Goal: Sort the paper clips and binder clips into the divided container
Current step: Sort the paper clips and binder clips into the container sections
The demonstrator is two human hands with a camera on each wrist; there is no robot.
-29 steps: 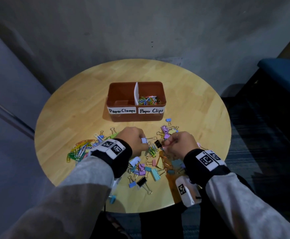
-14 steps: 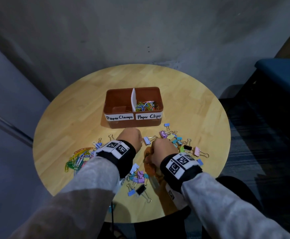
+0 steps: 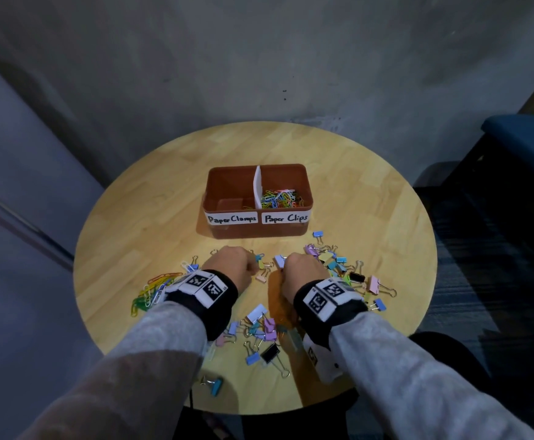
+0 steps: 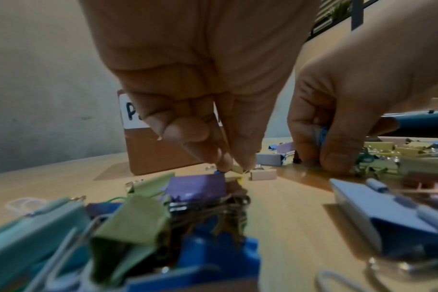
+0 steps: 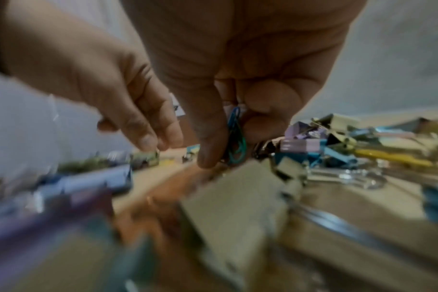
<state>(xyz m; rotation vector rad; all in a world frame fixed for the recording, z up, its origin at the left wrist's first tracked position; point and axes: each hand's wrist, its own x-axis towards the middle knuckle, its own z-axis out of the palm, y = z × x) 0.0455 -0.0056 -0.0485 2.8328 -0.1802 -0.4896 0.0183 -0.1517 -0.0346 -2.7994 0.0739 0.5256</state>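
The brown divided container (image 3: pixel 256 230) stands mid-table, labelled "Paper Clamps" on the left and "Paper Clips" on the right. Coloured paper clips (image 3: pixel 280 198) fill its right compartment. Both hands sit side by side just in front of it, down among the scattered binder clips (image 3: pixel 338 265). My left hand (image 4: pixel 234 167) pinches its fingertips together at the table on a small blue clip (image 4: pixel 219 172). My right hand (image 5: pixel 228 150) holds a few blue and green paper clips (image 5: pixel 235 138) between thumb and fingers. A loose pile of paper clips (image 3: pixel 154 290) lies left of my left wrist.
The round wooden table (image 3: pixel 164 217) carries more binder clips (image 3: pixel 262 328) under my wrists, and a black one (image 3: pixel 270 352) and a blue one (image 3: pixel 216 385) lie near the front edge. A dark blue seat (image 3: pixel 519 138) stands at the right. A grey wall is close behind.
My right hand has moved left, from the right-hand clip pile to beside my left hand. The left hand has stayed in about the same spot, low on the table.
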